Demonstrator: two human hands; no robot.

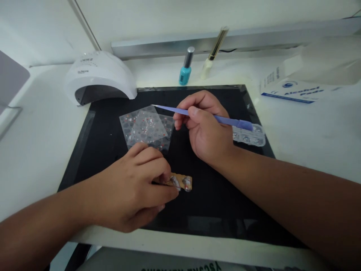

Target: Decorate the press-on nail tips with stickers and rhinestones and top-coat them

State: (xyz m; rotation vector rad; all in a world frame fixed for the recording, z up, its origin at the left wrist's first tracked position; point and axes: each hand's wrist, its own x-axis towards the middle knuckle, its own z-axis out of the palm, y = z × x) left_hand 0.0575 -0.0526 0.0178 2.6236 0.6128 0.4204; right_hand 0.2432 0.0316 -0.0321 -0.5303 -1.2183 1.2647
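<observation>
My left hand (138,188) pinches a small tan strip (190,180) low over the black mat (225,203). Glossy false nails (186,183) with red and white bits sit on the strip; its left part is hidden behind my fingers. In my right hand (208,131) are slim purple tweezers (232,121), held between thumb and fingers, with the fine tip pointing left. That tip hovers above clear nail sticker sheets (148,126) dotted with red and white, which overlap on the mat. A clear compartment case (254,135) lies partly behind my right wrist.
A white nail lamp (98,75) stands at the back left. Behind the mat are a turquoise polish bottle (184,73) and a slim bottle with a gold-black cap (213,54). An alcohol pads box (299,82) occupies the back right, below the wall's metal rail (169,45).
</observation>
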